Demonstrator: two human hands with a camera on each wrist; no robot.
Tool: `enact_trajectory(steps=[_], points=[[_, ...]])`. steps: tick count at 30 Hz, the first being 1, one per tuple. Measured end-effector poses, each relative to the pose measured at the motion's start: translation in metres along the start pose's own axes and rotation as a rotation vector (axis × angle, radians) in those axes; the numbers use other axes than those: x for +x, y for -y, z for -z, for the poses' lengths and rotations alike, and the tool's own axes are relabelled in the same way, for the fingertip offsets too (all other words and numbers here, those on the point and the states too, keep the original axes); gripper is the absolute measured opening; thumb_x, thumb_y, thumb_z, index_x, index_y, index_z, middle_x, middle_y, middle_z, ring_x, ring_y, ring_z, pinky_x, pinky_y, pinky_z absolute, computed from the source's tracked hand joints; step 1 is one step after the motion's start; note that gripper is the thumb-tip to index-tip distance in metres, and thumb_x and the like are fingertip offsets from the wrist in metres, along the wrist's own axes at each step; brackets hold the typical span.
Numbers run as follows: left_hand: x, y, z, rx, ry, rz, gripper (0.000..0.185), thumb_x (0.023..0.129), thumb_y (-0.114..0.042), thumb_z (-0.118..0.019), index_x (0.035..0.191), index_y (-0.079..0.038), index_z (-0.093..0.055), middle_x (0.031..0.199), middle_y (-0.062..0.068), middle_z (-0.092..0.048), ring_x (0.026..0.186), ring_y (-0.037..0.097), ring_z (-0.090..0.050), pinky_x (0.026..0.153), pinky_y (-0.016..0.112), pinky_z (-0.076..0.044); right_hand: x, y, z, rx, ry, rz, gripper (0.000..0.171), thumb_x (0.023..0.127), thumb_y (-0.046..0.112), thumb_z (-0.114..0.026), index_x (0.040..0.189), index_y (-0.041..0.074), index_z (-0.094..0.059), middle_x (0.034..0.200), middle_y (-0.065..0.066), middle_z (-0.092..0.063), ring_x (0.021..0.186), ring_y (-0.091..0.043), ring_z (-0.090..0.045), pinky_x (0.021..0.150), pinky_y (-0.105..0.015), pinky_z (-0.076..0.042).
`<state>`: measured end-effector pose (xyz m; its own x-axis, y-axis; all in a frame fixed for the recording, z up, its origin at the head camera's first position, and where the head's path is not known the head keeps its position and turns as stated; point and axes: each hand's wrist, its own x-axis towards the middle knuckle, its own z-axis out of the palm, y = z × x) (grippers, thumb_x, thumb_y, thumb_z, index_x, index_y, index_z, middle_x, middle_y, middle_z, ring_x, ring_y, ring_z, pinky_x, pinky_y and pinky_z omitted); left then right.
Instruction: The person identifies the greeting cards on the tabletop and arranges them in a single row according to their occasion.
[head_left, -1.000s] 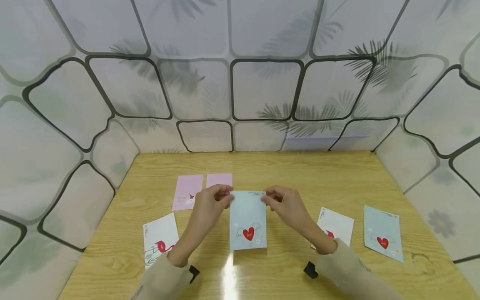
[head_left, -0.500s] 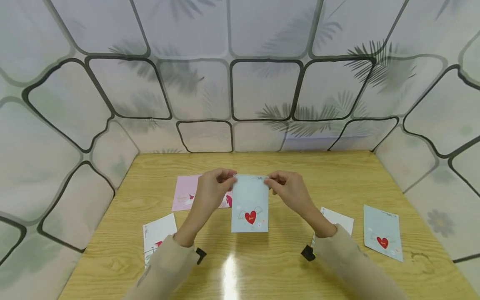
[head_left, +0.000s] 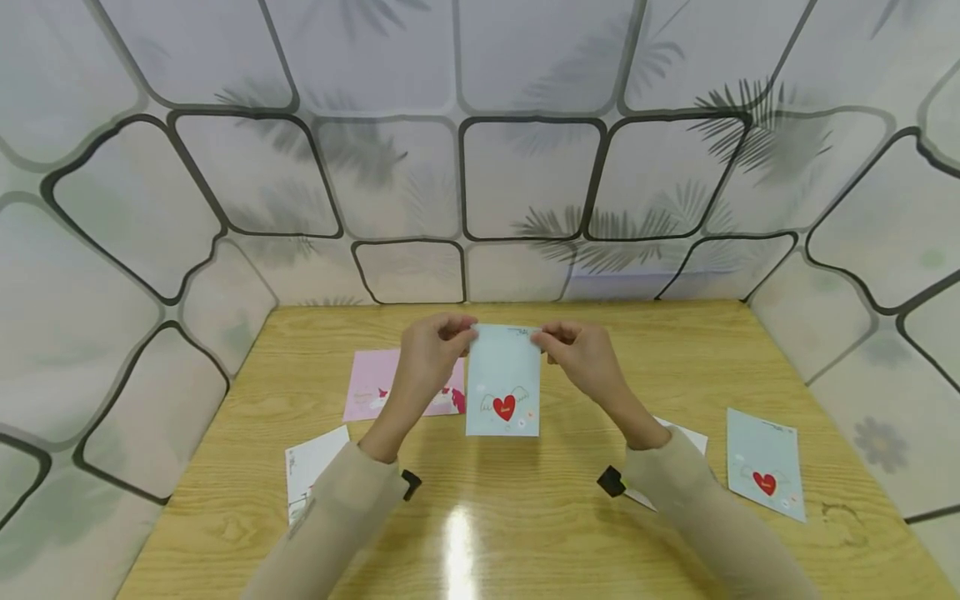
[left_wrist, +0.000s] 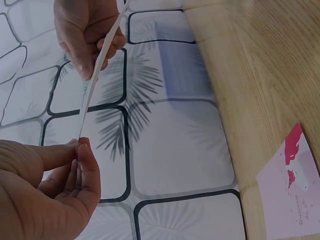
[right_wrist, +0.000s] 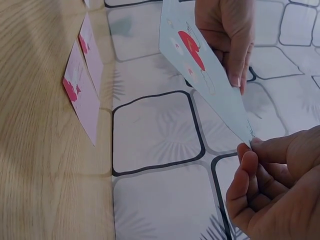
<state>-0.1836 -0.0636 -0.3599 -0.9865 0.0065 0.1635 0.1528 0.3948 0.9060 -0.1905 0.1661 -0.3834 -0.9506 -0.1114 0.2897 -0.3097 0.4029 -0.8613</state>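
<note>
Bench [head_left: 570, 517]: light wood grain, enclosed on three sides by pale panels [head_left: 525, 175] printed with dark rounded outlines and palm-leaf shadows.

Left hand [head_left: 429, 354]: raised above the middle of the bench, beige sleeve to the wrist. Its fingers [left_wrist: 85, 167] are curled, thumb and forefinger pinching the top left corner of the blue card.

Right hand [head_left: 581, 358]: raised at the same height, beige sleeve. Its fingers [right_wrist: 245, 172] are curled, thumb and forefinger pinching the top right corner of the blue card.

Blue card [head_left: 503, 381]: pale blue, portrait, a red winged heart in its lower half. Held clear of the bench between both hands, hanging by its top edge, printed face toward the person.

Pink cards [head_left: 375, 383]: two, flat on the bench, side by side, just behind the left hand and partly hidden by it.

Second blue card [head_left: 765, 465]: same heart print, flat near the right edge of the bench.

White card, left [head_left: 313, 467]: flat beside the left sleeve, partly covered.

White card, right [head_left: 686, 437]: flat, mostly hidden under the right sleeve.
</note>
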Motion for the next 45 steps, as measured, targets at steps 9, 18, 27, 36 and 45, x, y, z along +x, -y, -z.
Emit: enact_trajectory(steps=[9,18,27,36,45], points=[[0.016,0.005,-0.005,-0.01,-0.016,-0.016,0.013,0.095,-0.006,-0.075,0.107,-0.001,-0.078,0.095,0.011,-0.075,0.075,0.017,-0.069,0.075,0.036,-0.062,0.012,-0.002,-0.001,-0.036,-0.006,-0.059,0.021,0.098,0.02,-0.074,0.099,-0.001,-0.078,0.081,-0.017,-0.073,0.072,-0.031,-0.068,0.059,-0.024,-0.05],[0.035,0.013,-0.014,-0.003,0.0,-0.017,0.013,0.097,-0.007,-0.073,0.106,0.001,-0.077,0.089,0.012,-0.073,0.075,0.02,-0.068,0.071,0.028,-0.059,0.03,-0.017,-0.003,-0.102,-0.017,-0.08,0.022,0.099,0.022,-0.072,0.1,0.001,-0.078,0.08,-0.014,-0.072,0.071,-0.028,-0.066,0.055,-0.027,-0.043],[0.051,0.025,-0.023,-0.034,0.027,0.041,0.015,0.098,-0.007,-0.071,0.109,0.003,-0.076,0.094,0.015,-0.073,0.086,0.032,-0.073,0.082,0.041,-0.061,0.042,-0.033,-0.007,-0.091,-0.009,-0.081,0.021,0.099,0.019,-0.071,0.098,-0.001,-0.077,0.08,-0.017,-0.072,0.075,-0.042,-0.065,0.052,-0.025,-0.041],[0.059,0.038,-0.027,-0.02,0.015,0.063,0.014,0.098,-0.005,-0.071,0.108,0.002,-0.077,0.094,0.016,-0.075,0.082,0.027,-0.072,0.078,0.035,-0.061,0.052,-0.043,-0.016,-0.13,0.007,-0.126,0.021,0.099,0.019,-0.071,0.1,-0.001,-0.078,0.084,-0.014,-0.073,0.068,-0.018,-0.062,0.055,-0.026,-0.045],[0.067,0.053,-0.034,0.013,0.008,0.087,0.013,0.097,-0.004,-0.071,0.107,0.001,-0.078,0.098,0.016,-0.076,0.078,0.02,-0.07,0.072,0.026,-0.059,0.059,-0.057,-0.024,-0.148,0.04,-0.178,0.023,0.1,0.02,-0.07,0.104,-0.001,-0.077,0.088,-0.017,-0.073,0.077,-0.032,-0.067,0.055,-0.026,-0.046]])
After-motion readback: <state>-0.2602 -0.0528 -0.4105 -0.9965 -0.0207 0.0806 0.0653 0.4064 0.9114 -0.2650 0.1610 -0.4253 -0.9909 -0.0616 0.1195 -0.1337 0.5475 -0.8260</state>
